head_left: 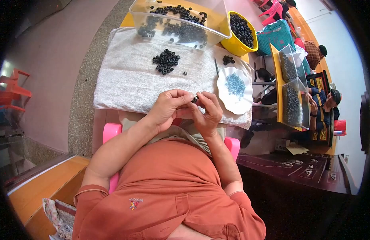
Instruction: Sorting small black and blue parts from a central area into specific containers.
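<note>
My left hand point(167, 107) and my right hand point(209, 114) meet at the near edge of a white towel point(129, 76). Pinched between their fingertips is a small black ring-shaped part point(195, 99), partly hidden by the fingers. Ahead on the towel lies a heap of similar black parts point(166, 62), with one single part point(185, 73) lying apart from it. Right of my hands stands a white scalloped dish point(241, 107) holding tiny pale-blue pieces point(235, 85). A thin dark pointed tool point(216, 66) lies by the dish's far left rim, near a small cluster of black parts point(228, 60).
Beyond the towel are a clear plastic bin point(209, 34) and a yellow tub point(234, 48), both with black parts. At the right, another person point(323, 104) sits by a yellow table point(279, 92) with clear bins. Red chairs point(15, 90) stand at the far left.
</note>
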Tool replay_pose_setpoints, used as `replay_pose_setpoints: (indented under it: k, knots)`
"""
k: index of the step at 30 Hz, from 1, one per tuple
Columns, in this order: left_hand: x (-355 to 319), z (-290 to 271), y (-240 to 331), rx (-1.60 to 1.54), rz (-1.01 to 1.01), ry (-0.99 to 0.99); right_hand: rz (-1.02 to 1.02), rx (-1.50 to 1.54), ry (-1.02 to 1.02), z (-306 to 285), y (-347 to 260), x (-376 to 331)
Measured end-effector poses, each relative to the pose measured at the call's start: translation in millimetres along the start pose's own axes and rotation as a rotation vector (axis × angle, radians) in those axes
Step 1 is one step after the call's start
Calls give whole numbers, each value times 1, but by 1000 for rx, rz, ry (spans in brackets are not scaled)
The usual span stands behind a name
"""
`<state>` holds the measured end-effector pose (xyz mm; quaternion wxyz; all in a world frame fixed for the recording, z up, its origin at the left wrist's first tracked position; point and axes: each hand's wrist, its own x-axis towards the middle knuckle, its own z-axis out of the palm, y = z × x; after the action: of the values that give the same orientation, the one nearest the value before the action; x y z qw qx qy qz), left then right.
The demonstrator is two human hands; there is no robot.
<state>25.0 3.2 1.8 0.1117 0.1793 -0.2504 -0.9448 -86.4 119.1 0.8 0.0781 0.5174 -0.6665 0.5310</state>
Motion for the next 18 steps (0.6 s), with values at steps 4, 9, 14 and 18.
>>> replay_pose_setpoints:
  k: [4,9,14,18]
  knots:
    - [-2,3,2,49,20,31,3,31,-17,-1,3,-1]
    - [-2,4,-2,77,65,58,-34,36,-21,-2,6,-2]
    - [-1,2,-8,134,120,86,-73,-77,-35,-5,1,-1]
    - [-3,4,-9,176,145,87,-111,-83,-44,-6,3,-2]
